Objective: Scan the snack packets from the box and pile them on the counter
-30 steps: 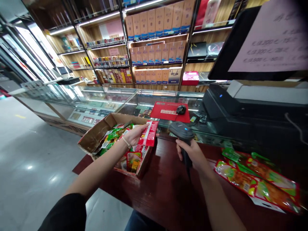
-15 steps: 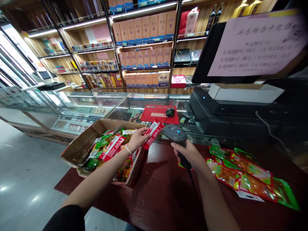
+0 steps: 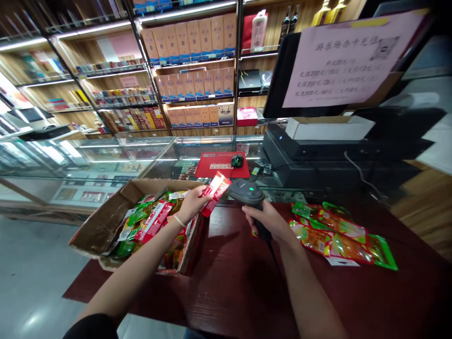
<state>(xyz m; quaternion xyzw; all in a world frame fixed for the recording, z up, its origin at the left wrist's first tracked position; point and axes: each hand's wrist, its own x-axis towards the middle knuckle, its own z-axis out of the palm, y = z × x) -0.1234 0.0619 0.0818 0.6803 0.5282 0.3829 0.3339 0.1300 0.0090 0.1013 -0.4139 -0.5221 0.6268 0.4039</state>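
My left hand (image 3: 192, 203) pinches a red snack packet (image 3: 216, 190) by its left side, just past the rim of the cardboard box (image 3: 197, 235). Wrapped round the handle of a black barcode scanner (image 3: 245, 190) is my right hand (image 3: 266, 219). The scanner's head points left at the packet, close to it, and a green light glows on its top. Inside the box lie several snack packets, among them a red and white one (image 3: 155, 221) and green ones. More packets (image 3: 328, 235), orange, red and green, lie in a pile right of my right hand.
A red mouse pad (image 3: 215, 165) with a black mouse (image 3: 237, 161) rests on the glass counter. At the right stand a black register (image 3: 300, 160) and a screen with a pink sign (image 3: 339, 70). Stocked shelves (image 3: 190, 70) line the back. The scanner's cable hangs over the dark red tabletop (image 3: 226, 282).
The scanner's light has gone from blue to green. The packet has tilted in my left hand, and the glare on it is brighter. My view has turned slightly right.
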